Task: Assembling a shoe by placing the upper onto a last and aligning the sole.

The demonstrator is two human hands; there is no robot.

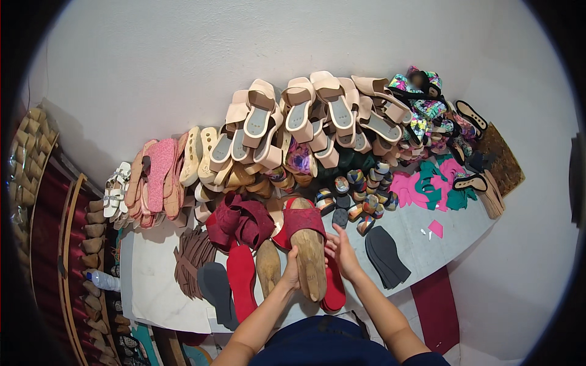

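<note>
My left hand (293, 272) is closed round the side of a wooden shoe last (311, 262), held above the near edge of the table. A dark red patterned strap (304, 221) wraps over the far, toe end of the last. My right hand (344, 254) is at the last's right side, fingers stretched and apart, some of them partly hidden at its edge. Under the right hand lie red insoles (334, 288). Left of the held last are another wooden last (268, 266), a long red insole (243, 280) and dark grey soles (216, 290).
Beige heeled sandals (298, 116) are piled along the wall. Dark red straps (239, 221), brown strips (192, 259), multicoloured heel blocks (368, 204), grey soles (386, 256) and pink and green cutouts (427, 186) lie on the table (159, 293). A shelf of lasts (93, 245) stands left.
</note>
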